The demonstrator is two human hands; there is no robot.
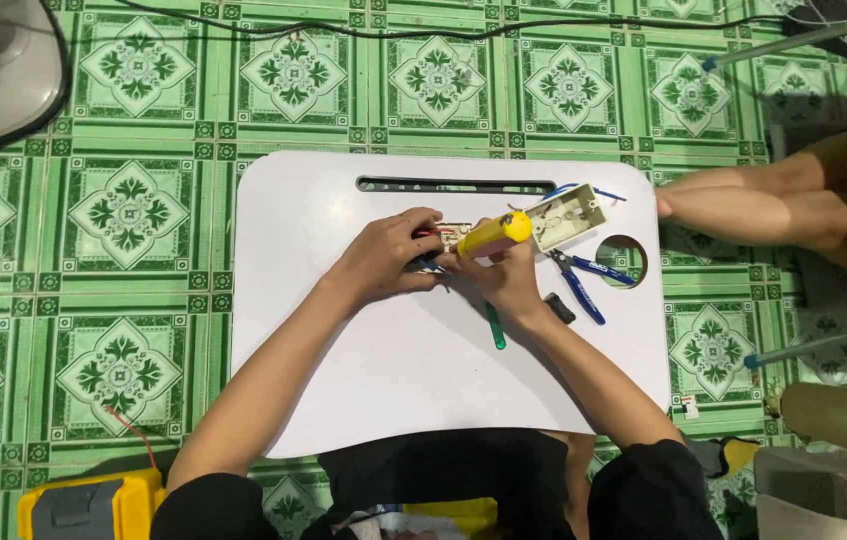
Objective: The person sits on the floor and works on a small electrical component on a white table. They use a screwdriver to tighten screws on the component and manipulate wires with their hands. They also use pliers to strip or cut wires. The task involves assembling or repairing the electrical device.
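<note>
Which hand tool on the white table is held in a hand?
The yellow-handled screwdriver, gripped by the right hand. The blue-handled pliers and green-handled tool lie untouched.

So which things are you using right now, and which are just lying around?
In use:
left hand on the small part with red and blue wires
right hand gripping the yellow-handled screwdriver

Lying about:
cream plastic wall box
blue-handled pliers
green-handled tool
small black piece
white lap table

table [363,380]: smooth matt white plastic | screwdriver handle [495,234]: glossy yellow plastic | floor [123,210]: glossy patterned green tiles
</note>
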